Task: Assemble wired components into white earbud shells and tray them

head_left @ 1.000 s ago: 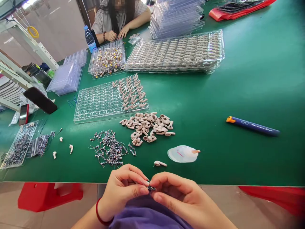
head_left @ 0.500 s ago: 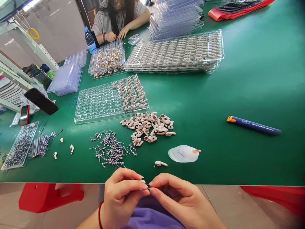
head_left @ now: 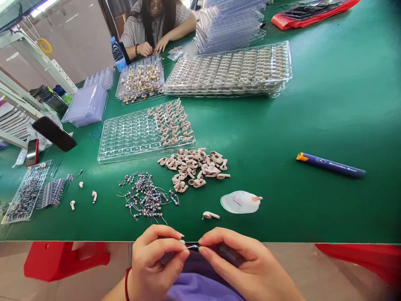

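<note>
head view: left hand (head_left: 156,259) and right hand (head_left: 241,263) meet just below the near edge of the green table (head_left: 313,117), over a purple garment. each hand pinches one end of a small dark part (head_left: 191,246) between thumb and forefinger, fingertips almost touching (part too small to make out in detail). red cord on the left wrist. on the table just beyond the hands: a single pale shell (head_left: 210,215), a clear round lid (head_left: 239,202) to its right, a heap of wired components (head_left: 144,196) to its left. behind these, a pile of beige shells (head_left: 194,167), then a clear tray (head_left: 138,133) with shells filling only its right columns. blue pen (head_left: 330,165) lies well apart on the right. stacked full trays (head_left: 232,71) farther back. a co-worker (head_left: 156,25) sits at the far end, hands by another tray.
</note>
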### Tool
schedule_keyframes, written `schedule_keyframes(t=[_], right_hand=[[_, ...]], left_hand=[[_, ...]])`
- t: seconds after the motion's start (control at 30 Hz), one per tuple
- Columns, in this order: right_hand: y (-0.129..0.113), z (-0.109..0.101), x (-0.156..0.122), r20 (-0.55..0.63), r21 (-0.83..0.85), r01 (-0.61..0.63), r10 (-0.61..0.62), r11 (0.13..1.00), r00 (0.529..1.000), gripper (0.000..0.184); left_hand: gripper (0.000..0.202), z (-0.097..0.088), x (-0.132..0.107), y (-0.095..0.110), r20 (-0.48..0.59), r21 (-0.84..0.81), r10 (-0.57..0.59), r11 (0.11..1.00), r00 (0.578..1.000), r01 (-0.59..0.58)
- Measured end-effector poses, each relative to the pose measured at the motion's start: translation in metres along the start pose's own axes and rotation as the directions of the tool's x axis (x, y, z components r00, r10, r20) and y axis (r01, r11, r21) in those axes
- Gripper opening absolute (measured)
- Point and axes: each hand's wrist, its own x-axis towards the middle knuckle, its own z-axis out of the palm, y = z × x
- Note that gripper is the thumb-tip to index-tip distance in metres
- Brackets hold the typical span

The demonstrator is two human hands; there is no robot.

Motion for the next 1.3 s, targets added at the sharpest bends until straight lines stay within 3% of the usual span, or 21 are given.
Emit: schedule_keyframes(t=[0.1, 0.2, 0.3, 0.4, 0.5, 0.77, 0.97, 1.17, 1.3], right_hand=[[-0.001, -0.002, 0.002, -0.059, 0.001, 0.073, -0.072, 0.997, 0.996, 0.013], [-0.007, -0.005, 0.005, -0.136, -0.04, 0.212, -0.216, 0.976, 0.967, 0.005], [-0.011, -0.007, 0.007, -0.163, -0.083, 0.321, -0.331, 0.943, 0.93, 0.01], [-0.009, -0.006, 0.007, -0.144, -0.086, 0.36, -0.369, 0.929, 0.918, 0.013], [-0.004, -0.005, 0.004, -0.11, -0.082, 0.358, -0.365, 0.93, 0.924, 0.015], [-0.005, -0.004, 0.005, -0.098, -0.087, 0.356, -0.364, 0.93, 0.926, 0.013], [-0.008, -0.005, 0.007, -0.081, -0.129, 0.364, -0.375, 0.923, 0.923, 0.011], [-0.007, -0.003, 0.005, -0.086, -0.191, 0.42, -0.441, 0.887, 0.893, 0.012], [-0.007, 0.0, 0.003, -0.096, -0.238, 0.476, -0.508, 0.847, 0.856, 0.018]], left_hand=[[0.014, -0.001, 0.001, -0.006, 0.005, -0.15, -0.123, 0.981, 0.992, 0.122], [0.011, -0.001, 0.001, -0.01, 0.046, -0.353, -0.298, 0.888, 0.953, 0.295], [0.011, 0.001, 0.0, -0.012, 0.123, -0.561, -0.474, 0.692, 0.872, 0.455], [0.016, 0.004, -0.001, -0.012, 0.191, -0.667, -0.607, 0.497, 0.771, 0.556], [0.017, 0.005, -0.001, -0.012, 0.211, -0.687, -0.661, 0.424, 0.72, 0.59], [0.02, 0.006, -0.003, -0.015, 0.232, -0.699, -0.671, 0.389, 0.704, 0.6], [0.02, 0.006, -0.004, -0.012, 0.219, -0.692, -0.655, 0.418, 0.723, 0.588], [0.017, 0.006, -0.003, -0.01, 0.213, -0.703, -0.65, 0.417, 0.73, 0.576], [0.017, 0.007, -0.004, -0.01, 0.18, -0.684, -0.631, 0.471, 0.754, 0.557]])
